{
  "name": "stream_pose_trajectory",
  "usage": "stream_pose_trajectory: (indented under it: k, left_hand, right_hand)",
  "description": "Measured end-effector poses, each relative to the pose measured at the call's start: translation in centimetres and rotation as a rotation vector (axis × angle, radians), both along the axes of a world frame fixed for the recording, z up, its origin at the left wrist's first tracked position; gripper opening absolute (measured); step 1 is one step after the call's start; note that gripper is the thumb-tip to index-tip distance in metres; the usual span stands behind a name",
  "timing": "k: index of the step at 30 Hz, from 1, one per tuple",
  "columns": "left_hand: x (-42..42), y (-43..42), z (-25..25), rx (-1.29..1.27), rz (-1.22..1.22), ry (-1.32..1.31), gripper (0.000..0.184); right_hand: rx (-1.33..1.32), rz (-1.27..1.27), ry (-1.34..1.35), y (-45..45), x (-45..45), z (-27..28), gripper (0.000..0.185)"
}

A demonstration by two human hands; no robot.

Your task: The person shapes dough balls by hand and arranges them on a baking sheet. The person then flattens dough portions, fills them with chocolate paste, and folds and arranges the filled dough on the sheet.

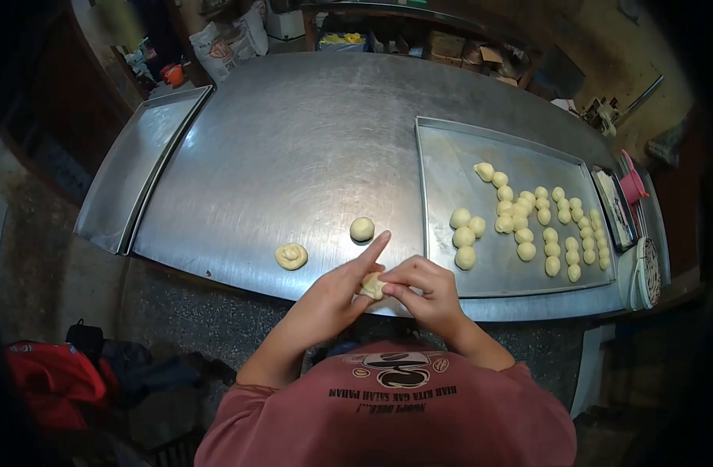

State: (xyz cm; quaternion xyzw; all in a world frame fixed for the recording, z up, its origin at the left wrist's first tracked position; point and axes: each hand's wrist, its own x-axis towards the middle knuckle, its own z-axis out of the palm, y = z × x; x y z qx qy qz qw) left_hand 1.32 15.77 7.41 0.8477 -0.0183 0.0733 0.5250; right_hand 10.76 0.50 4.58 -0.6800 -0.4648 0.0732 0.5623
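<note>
Between my two hands, just over the table's front edge, is a small piece of pale dough (373, 286). My left hand (342, 294) cups it from the left, with the index finger stretched forward. The fingertips of my right hand (424, 293) pinch the dough's right side. Beyond my hands a smooth round dough ball (362, 229) rests on the steel. A flatter, coiled-looking dough piece (291, 256) lies to the left of it. On the right, a metal tray (457, 140) holds many dough balls, several of them touching in rows and clusters.
A second metal tray (142, 144) sits at the left edge of the steel table (294, 140). Along the right edge are a pink container (632, 185) and a round woven-looking item (648, 268). Sacks (213, 48) and boxes (447, 48) stand behind the table.
</note>
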Motion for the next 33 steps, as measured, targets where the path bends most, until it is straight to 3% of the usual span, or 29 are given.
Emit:
stream_pose_trajectory:
  k: [2, 8, 12, 13, 17, 18, 22, 23, 27, 28, 32, 33]
  left_hand:
    - [0.7, -0.7, 0.8, 0.024, -0.037, 0.201, 0.078]
    - [3.3, -4.4, -1.0, -0.046, 0.100, -0.028, 0.077]
    - [4.8, -7.9, -3.5, -1.108, 0.163, -0.141, 0.070]
    - [4.9, -8.7, -3.6, -1.106, 0.169, -0.145, 0.070]
    - [5.2, -11.6, -4.0, -0.159, 0.387, -0.476, 0.049]
    - [5.2, -12.2, -4.0, -0.157, 0.401, -0.472, 0.049]
    - [4.9, -14.0, -3.5, 0.010, 0.326, -0.526, 0.027]
    - [5.0, -14.7, -3.4, 0.016, 0.339, -0.527, 0.027]
    - [5.4, -18.2, -3.3, -0.965, 0.416, -0.653, 0.020]
    - [5.3, -18.3, -3.5, -0.954, 0.436, -0.659, 0.020]
    - [5.6, -17.5, -4.8, -0.106, 0.340, -0.614, 0.028]
    - [5.4, -17.7, -4.7, -0.098, 0.357, -0.613, 0.028]
  right_hand:
    - [-0.119, 0.134, 0.110, -1.3, 0.9, -0.3, 0.023]
    - [-0.084, 0.090, -0.036, -3.9, 2.6, 0.9, 0.023]
    - [0.212, -0.092, -0.073, -6.1, 4.0, 0.2, 0.023]
    - [0.213, -0.086, -0.072, -6.6, 4.4, 0.2, 0.023]
    - [0.149, -0.052, -0.534, -8.6, 5.5, 0.5, 0.024]
    - [0.150, -0.038, -0.528, -9.0, 5.6, 0.7, 0.024]
    - [0.396, -0.020, 0.027, -9.5, 5.4, 2.2, 0.024]
    - [0.398, -0.006, 0.029, -10.0, 5.8, 2.1, 0.024]
    - [0.312, 0.273, -0.300, -12.7, 8.1, 0.7, 0.022]
    - [0.318, 0.293, -0.291, -12.9, 8.0, 0.7, 0.022]
    - [0.120, 0.129, -0.401, -13.4, 7.4, 1.7, 0.023]
    - [0.126, 0.147, -0.398, -13.5, 7.3, 1.6, 0.023]
